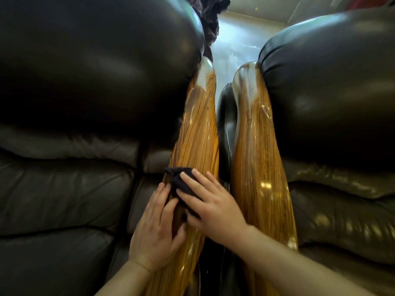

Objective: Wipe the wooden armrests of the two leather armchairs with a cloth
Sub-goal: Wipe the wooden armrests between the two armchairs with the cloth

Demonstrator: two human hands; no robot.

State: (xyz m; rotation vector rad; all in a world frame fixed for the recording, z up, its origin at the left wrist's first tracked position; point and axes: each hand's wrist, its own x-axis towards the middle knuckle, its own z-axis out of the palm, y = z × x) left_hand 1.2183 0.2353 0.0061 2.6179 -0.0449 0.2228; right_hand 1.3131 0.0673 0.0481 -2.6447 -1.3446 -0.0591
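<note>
Two glossy striped wooden armrests run side by side up the middle: the left armrest [197, 133] belongs to the left dark leather armchair [70, 103], the right armrest [258, 159] to the right armchair [333, 99]. A small dark cloth [179, 180] lies on the left armrest. My right hand [211, 206] presses flat on the cloth, fingers spread and pointing up-left. My left hand [157, 227] rests on the same armrest just below and left of it, fingertips touching the cloth's near edge.
A narrow gap separates the two armrests, with a pale shiny floor [235, 41] showing beyond it. A dark knitted fabric [209, 16] hangs behind the left chair's back cushion. Leather seat cushions lie low on both sides.
</note>
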